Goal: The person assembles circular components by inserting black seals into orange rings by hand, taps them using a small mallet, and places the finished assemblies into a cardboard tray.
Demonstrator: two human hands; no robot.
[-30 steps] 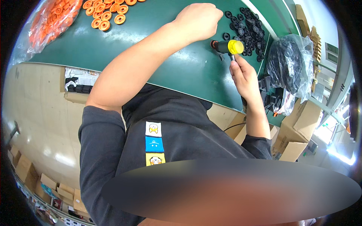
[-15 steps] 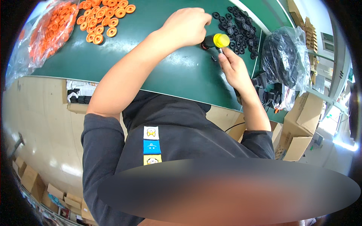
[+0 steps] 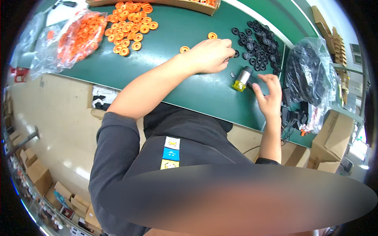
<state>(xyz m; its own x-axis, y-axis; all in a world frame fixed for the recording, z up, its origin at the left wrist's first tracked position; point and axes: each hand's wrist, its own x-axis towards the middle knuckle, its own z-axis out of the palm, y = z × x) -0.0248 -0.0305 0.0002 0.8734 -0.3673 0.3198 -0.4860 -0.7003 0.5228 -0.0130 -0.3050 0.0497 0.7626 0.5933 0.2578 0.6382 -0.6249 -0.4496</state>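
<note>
A mallet with a yellow end, a silver middle and a dark end lies on the green table. Beside it, my right hand is open, thumb and fingers apart; a short dark part of the handle shows toward it. My left hand is closed just left of the black discs, its fingertips pinched round something small and mostly hidden. A black disc lies by those fingertips. Two orange discs lie near the left hand, one beyond it. A small dark metallic piece rests left of the mallet.
Piles of orange discs and black discs lie on the green table. A clear bag of orange parts sits at the left, a bag of black parts at the right. A cardboard tray stands at the far edge.
My right hand has let go of the mallet, which now lies on the table, and its fingers have spread. The view has shifted, showing more of the table's far side.
</note>
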